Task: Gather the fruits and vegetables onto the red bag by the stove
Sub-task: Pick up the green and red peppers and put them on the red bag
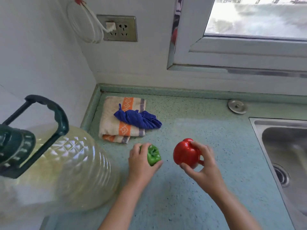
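Observation:
My left hand (141, 161) is wrapped around a green bell pepper (153, 155) in the middle of the pale green counter (207, 130). To its right, my right hand (204, 165) grips a red bell pepper (185, 153) from its right side and lifts it slightly off the counter. Neither the red bag nor the stove is in view.
A large clear oil jug (66, 166) with a dark green cap and handle stands at the left. A folded striped towel (116, 123) with a blue cloth (139, 119) on it lies in the back corner. A steel sink (285, 155) is at the right, under a window.

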The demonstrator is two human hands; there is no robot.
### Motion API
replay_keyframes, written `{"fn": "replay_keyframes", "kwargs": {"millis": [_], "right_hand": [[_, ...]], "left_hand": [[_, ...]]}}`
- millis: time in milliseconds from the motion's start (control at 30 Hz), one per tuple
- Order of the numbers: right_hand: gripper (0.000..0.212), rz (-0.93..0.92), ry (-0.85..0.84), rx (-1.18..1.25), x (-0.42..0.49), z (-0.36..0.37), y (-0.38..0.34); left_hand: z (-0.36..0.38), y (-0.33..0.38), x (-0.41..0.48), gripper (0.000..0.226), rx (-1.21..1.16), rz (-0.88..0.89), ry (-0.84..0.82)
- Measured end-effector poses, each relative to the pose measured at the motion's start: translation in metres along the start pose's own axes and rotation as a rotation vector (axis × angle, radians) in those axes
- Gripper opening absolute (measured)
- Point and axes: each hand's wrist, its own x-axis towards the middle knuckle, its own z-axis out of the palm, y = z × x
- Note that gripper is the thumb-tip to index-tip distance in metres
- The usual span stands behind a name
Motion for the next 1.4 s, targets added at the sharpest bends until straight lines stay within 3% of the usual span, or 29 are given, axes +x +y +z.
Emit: {"fn": "replay_keyframes", "kwargs": {"millis": [67, 167, 367, 533, 967, 1400], "right_hand": [[0.071, 0.029, 0.030, 0.024, -0.015, -0.008, 0.001], [0.063, 0.084, 0.037, 0.057, -0.035, -0.016, 0.003], [0.057, 0.113, -0.061, 0.123, -0.061, -0.016, 0.003], [0.056, 0.028, -0.185, 0.148, -0.080, -0.020, -0.001], [0.062, -0.227, -0.464, 0.190, -0.137, -0.062, -0.023], [0.060, -0.505, -0.874, 0.256, -0.238, -0.010, -0.086]], "left_hand": [[-0.001, 0.011, -0.019, 0.061, -0.263, -0.069, -0.047], [-0.005, 0.017, -0.049, 0.058, -0.458, -0.169, -0.145], [-0.016, 0.023, -0.106, 0.062, -0.357, -0.048, -0.115], [-0.019, 0.036, -0.157, 0.063, -0.431, -0.056, 0.048], [0.005, 0.067, -0.305, 0.073, -0.523, -0.279, 0.416], [0.000, 0.062, -0.479, 0.062, -0.503, -0.479, 0.934]]}}
